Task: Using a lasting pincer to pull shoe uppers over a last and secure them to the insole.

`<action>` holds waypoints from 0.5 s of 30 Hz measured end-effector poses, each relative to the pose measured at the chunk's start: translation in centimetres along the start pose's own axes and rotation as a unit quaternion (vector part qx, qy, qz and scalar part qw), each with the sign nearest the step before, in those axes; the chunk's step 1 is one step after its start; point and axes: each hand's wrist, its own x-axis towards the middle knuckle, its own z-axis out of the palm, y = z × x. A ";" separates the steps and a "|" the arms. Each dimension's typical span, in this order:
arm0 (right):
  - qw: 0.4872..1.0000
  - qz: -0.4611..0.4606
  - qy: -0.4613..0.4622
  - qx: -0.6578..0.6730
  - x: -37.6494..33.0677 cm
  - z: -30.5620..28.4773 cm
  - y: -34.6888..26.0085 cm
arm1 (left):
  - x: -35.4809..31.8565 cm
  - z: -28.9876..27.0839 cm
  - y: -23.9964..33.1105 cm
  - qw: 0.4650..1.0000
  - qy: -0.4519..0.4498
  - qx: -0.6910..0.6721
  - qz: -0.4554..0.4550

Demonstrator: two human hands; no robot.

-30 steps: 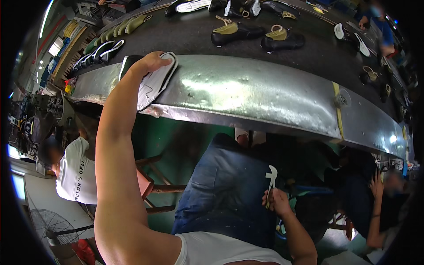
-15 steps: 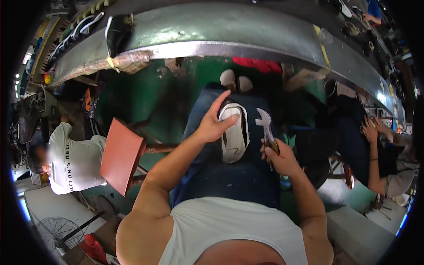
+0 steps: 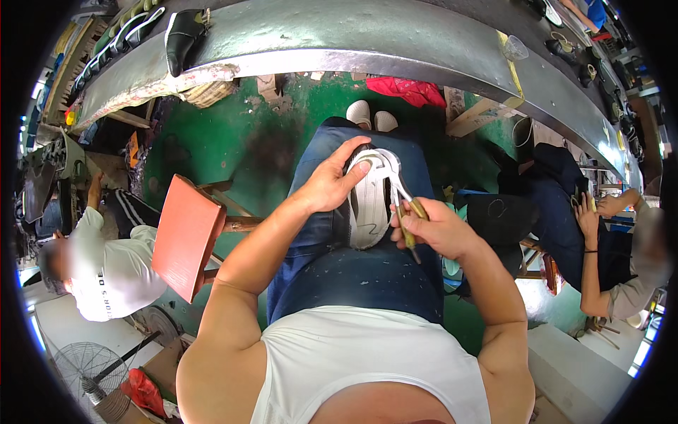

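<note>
A shoe lies sole up on my lap, its pale insole board (image 3: 369,220) facing me and a dark upper showing at the far end. My left hand (image 3: 326,182) grips it from the left, thumb pressed on the far part of the underside. Lasting pincers (image 3: 387,168) with a silvery head and brownish handles are in my right hand (image 3: 441,230). Their curved head lies over the far right edge of the shoe, close to my left thumb. Whether the jaws pinch the upper, I cannot tell.
Ahead runs a long grey metal bench (image 3: 353,35) with a black shoe upper (image 3: 185,39) at its left. A reddish-brown stool (image 3: 187,237) stands left, near a person in white (image 3: 116,258). Another person's hands (image 3: 587,213) work at right. A fan (image 3: 92,367) is at lower left.
My right hand has brought the pincers leftward onto the shoe's far end, and their handles now look spread apart. My left hand still holds the shoe. The whole view has shifted slightly.
</note>
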 end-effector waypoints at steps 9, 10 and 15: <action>0.912 -0.137 0.179 -0.342 4.4 -1.8 5.3 | 2.6 -0.1 -4.8 0.986 -0.003 -0.163 0.032; 0.887 -0.180 0.228 -0.359 5.2 -1.8 6.6 | 3.0 -0.1 -5.4 0.980 -0.015 -0.198 0.004; 0.850 -0.200 0.269 -0.406 4.9 -0.6 7.2 | 3.1 -0.2 -4.7 0.976 -0.024 -0.212 -0.036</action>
